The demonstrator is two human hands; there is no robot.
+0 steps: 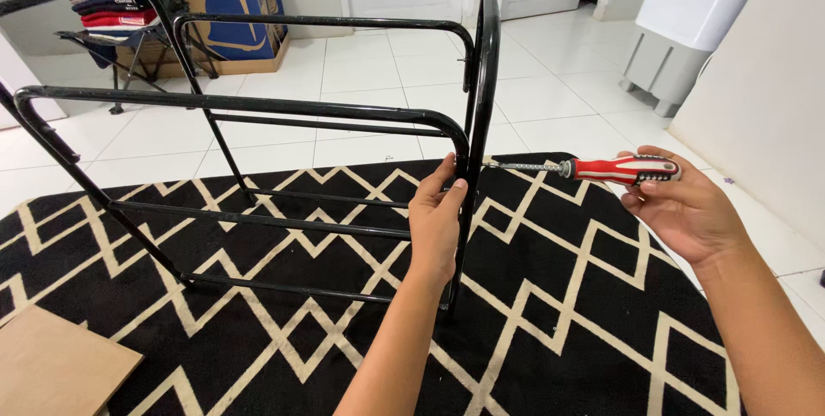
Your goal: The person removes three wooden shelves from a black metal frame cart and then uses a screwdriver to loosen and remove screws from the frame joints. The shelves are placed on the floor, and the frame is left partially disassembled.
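The black metal frame [258, 111] stands upright on the black-and-cream patterned rug [567, 313], with its upright end post [481, 107] directly in front of the person. The screwdriver [593, 168], with a red, black and white handle, lies horizontal, its tip set against the post at the joint with the top rail.

Risks, as judged from this position:
- The tip may slip off the screw head if the shaft drops out of line with the screw; the driver is supported only at the far end of its handle, so the tip has little lateral control.
- The left thumb and fingertips sit just beside the joint. A slipping tip could strike them.
- The frame may rock or twist on the soft rug under pushing force, since only one hand steadies it.
- The screw itself is too small to make out; whether it is fully seated cannot be told.

Hand pose:
- The left hand [436, 223] reaches up from below, forearm roughly vertical, fingers wrapped around the post just below the joint.
- The right hand [683, 205] comes in from the right, palm turned up, fingers and thumb pinched on the handle end.
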